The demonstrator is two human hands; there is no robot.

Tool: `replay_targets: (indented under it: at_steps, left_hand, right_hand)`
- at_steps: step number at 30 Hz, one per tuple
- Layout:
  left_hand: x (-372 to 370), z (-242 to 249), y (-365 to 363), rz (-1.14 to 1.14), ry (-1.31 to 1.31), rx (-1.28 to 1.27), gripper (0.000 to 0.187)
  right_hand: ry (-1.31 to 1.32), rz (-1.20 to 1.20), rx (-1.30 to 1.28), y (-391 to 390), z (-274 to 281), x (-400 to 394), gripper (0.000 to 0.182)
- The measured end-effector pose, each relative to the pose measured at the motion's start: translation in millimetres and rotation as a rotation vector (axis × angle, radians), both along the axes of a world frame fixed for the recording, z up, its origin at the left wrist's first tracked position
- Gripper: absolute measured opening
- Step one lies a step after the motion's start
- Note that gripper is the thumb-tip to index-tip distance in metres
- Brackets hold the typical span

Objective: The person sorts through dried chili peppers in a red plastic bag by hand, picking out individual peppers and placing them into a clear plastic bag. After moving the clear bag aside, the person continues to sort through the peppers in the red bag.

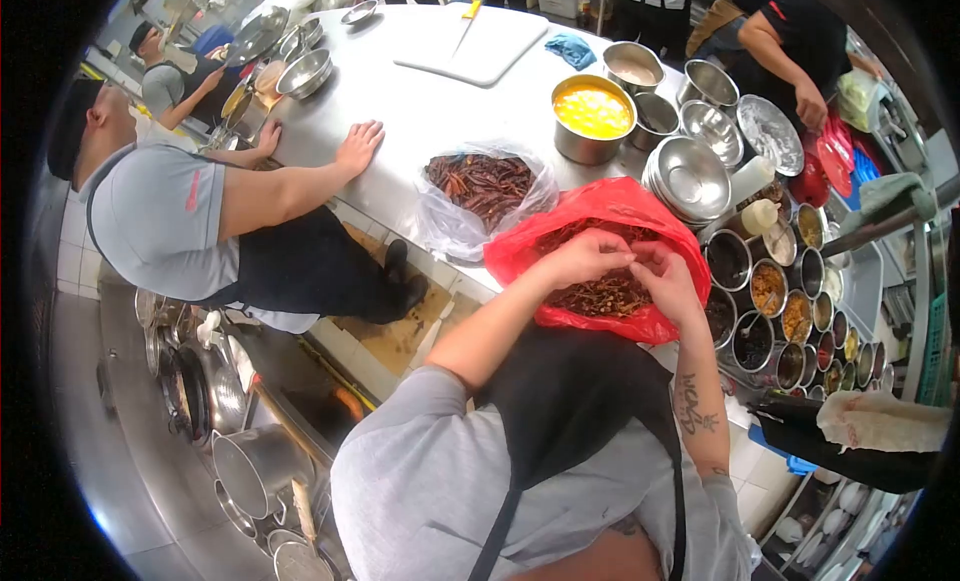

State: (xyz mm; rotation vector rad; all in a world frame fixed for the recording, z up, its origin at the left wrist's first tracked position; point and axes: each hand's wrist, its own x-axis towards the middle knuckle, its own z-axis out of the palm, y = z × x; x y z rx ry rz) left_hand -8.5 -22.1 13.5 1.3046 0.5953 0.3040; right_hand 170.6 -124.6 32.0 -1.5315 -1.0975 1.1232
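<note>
Both my hands meet over a red plastic bag [625, 196] at the table's near edge. Thumb and fingers of my left hand [590, 258] are pinched together, and my right hand [665, 276] is pinched close beside it, fingertips nearly touching. Whatever lies between the fingertips is too small to make out. Inside the red bag, under my hands, are thin brownish-red dried pieces [590, 301] that look like chili bits and stems. Just left of it, an open clear plastic bag [445, 216] holds whole dried red chilies [480, 186].
On the steel table [390, 91] are a white cutting board [500, 46] with a yellow-handled knife [470, 16], a pot of yellow liquid [593, 111] and stacked metal bowls [690, 176]. Ingredient containers [768, 286] line the right. A co-worker [165, 201] leans on the table at left.
</note>
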Motion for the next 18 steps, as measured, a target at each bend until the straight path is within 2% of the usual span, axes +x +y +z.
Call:
replay_targets:
  at_steps: [2, 3, 4, 8, 10, 11, 15, 18]
  left_hand:
    - [3.7, -4.4, 0.9, -0.014, 0.019, 0.026, 0.020]
    - [2.0, -2.4, 2.2, -0.014, 0.033, 0.027, 0.020]
    - [2.4, 2.6, 1.2, 0.008, 0.044, 0.087, 0.019]
    - [-1.7, 2.0, 4.1, 0.069, 0.111, -0.142, 0.019]
    - [-5.8, -5.8, 10.2, 0.087, -0.014, -0.264, 0.020]
    - [-6.0, -7.7, 11.1, 0.105, -0.065, -0.288, 0.021]
    - [-4.6, -4.6, 10.8, 0.186, -0.120, -0.399, 0.021]
    - [-6.3, -8.7, 11.2, 0.195, -0.123, -0.384, 0.019]
  right_hand:
    - [-0.015, 0.054, -0.024, 2.1, -13.6, 5.8, 0.018]
    - [-0.151, 0.037, 0.022, 3.0, -17.6, 9.6, 0.013]
    - [-0.078, -0.014, 0.051, 2.8, -16.1, 9.3, 0.013]
    - [-0.225, -0.187, -0.009, 2.1, -6.7, 16.8, 0.018]
    - [-0.404, -0.207, 0.057, 1.2, -5.9, 14.1, 0.022]
    - [-0.542, -0.156, -0.117, -1.1, 0.2, 15.2, 0.027]
    - [-0.637, 0.012, -0.035, -9.0, -6.9, 18.8, 0.028]
    - [-0.635, 0.158, -0.199, -9.1, -6.5, 21.2, 0.024]
